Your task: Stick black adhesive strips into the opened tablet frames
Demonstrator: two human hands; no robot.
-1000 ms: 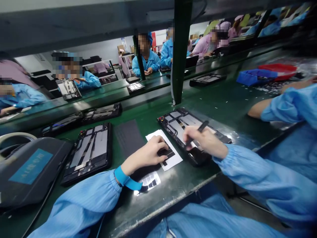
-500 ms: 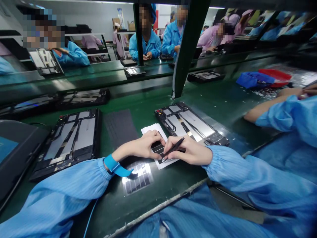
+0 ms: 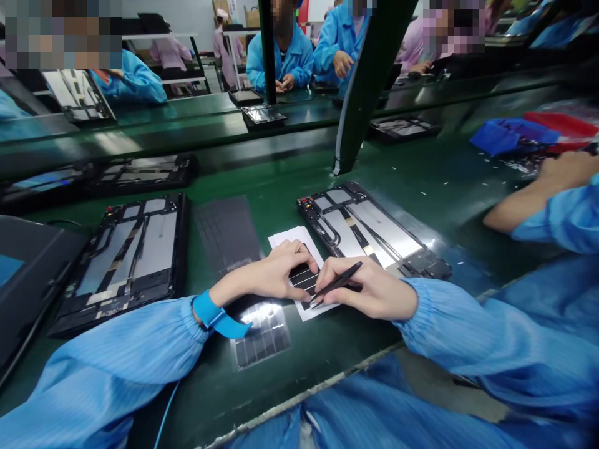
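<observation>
A white backing sheet [image 3: 291, 239] with black strips lies on the green bench. My left hand [image 3: 276, 272] presses on it with bent fingers, holding it down. My right hand [image 3: 362, 288] is closed round black tweezers [image 3: 337, 282], their tip touching a black strip on the sheet. Just beyond my right hand lies an open tablet frame [image 3: 369, 227] with grey plates inside. A blue wrist strap [image 3: 211, 315] circles my left wrist.
A second open tablet frame [image 3: 128, 252] lies at the left, a dark grey mat [image 3: 228, 231] beside it. A clear sheet of black strips [image 3: 261, 340] lies near the bench edge. A dark post [image 3: 367, 81] rises behind. A co-worker's arm [image 3: 538, 196] rests at right. Other workers sit opposite.
My right hand came off the tablet frame with the tweezers and moved to the white sheet beside my left hand. The view tilted down slightly.
</observation>
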